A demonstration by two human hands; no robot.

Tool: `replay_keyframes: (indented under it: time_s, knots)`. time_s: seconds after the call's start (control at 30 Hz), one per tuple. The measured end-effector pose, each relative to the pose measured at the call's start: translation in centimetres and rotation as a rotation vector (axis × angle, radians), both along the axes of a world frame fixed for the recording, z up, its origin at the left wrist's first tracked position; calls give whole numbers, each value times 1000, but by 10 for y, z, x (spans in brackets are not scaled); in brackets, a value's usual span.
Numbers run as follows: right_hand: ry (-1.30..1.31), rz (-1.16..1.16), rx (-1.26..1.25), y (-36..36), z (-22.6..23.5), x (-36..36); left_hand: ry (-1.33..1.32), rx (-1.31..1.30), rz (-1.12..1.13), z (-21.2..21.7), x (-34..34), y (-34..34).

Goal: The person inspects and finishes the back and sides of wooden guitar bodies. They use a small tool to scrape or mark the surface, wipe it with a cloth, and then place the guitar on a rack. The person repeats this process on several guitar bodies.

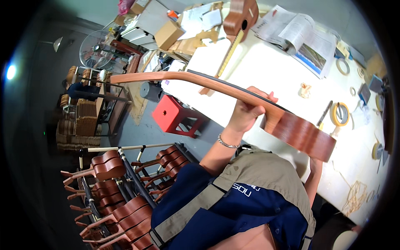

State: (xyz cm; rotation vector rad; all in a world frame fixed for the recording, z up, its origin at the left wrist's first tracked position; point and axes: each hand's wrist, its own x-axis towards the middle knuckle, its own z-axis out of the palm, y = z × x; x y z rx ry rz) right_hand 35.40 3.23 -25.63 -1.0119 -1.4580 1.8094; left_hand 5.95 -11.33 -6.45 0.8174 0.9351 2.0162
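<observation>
Wearing a white-lettered navy shirt [260, 210], someone grips a ukulele [221, 87].

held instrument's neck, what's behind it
Behind the held instrument's neck passes a second instrument on the white table. Its body and much of its neck show above the crossing, apparently its headstock below; the stretch directly behind is covered.

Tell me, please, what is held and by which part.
A small guitar: the left hand grips its neck near the body; the right hand, mostly hidden, is at the body's end.
</observation>
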Motion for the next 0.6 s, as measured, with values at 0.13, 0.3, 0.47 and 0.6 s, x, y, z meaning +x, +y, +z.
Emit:
replay_keyframes:
  time_s: [0.13, 0.3, 0.47, 0.6]
  knots:
    - [-6, 16, -12, 2, -2, 2, 1, 31, -16, 3, 4, 3]
    - [-10, 39, -17, 6, -2, 3, -5, 41, -4, 4, 6, 2]
    - [-8, 51, -44, 7, -5, 5, -6, 45, -15, 9, 9, 3]
    - [-3, 67, -59, 9, -5, 2, 25, 45, 18, 12, 11, 1]
